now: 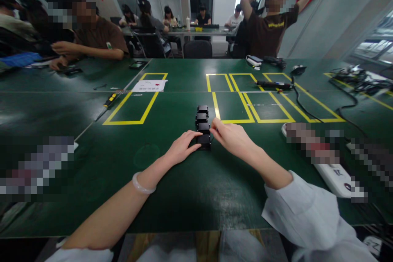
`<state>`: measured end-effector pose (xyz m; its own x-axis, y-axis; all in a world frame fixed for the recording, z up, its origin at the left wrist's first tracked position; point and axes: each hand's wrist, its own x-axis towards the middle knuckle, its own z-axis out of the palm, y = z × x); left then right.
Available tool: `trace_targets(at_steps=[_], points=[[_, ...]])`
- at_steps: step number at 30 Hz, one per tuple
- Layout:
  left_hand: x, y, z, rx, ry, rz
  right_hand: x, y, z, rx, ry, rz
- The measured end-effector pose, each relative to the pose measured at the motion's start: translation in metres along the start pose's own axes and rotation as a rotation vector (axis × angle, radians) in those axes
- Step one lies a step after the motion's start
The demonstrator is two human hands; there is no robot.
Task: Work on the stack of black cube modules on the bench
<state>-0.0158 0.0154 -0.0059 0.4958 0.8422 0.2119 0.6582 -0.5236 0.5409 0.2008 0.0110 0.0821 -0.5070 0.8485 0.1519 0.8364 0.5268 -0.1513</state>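
Several small black box-shaped blocks (202, 117) stand in a row on the green table, running away from me. The nearest black block (204, 141) is held by my left hand (183, 146), thumb and fingers pressed on its left side and top edge. To its right, my right hand (232, 137) is closed in a pinch beside the row. A thin dark line shows below those fingertips, too small to name.
Yellow tape rectangles (123, 123) mark the green table (172, 208). A yellow-black screwdriver (110, 100) and a paper sheet (150, 86) lie left. A black pen-shaped tool (274, 85) with a cable and white power strips (333, 178) lie right. Other people sit beyond.
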Motion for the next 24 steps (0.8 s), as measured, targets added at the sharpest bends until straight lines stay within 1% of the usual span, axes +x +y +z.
trace_targets(at_steps=[9,16,24], points=[[-0.0005,0.0003,-0.0008,-0.005,-0.004,-0.01,-0.0011,-0.0002,-0.003,0.053,0.013,-0.021],[0.0003,0.001,-0.0012,0.002,-0.005,-0.016,0.0008,0.0008,0.001,0.017,0.015,-0.007],[0.0,0.0011,-0.001,0.001,-0.009,-0.005,-0.0012,-0.0015,-0.0049,0.045,0.006,-0.014]])
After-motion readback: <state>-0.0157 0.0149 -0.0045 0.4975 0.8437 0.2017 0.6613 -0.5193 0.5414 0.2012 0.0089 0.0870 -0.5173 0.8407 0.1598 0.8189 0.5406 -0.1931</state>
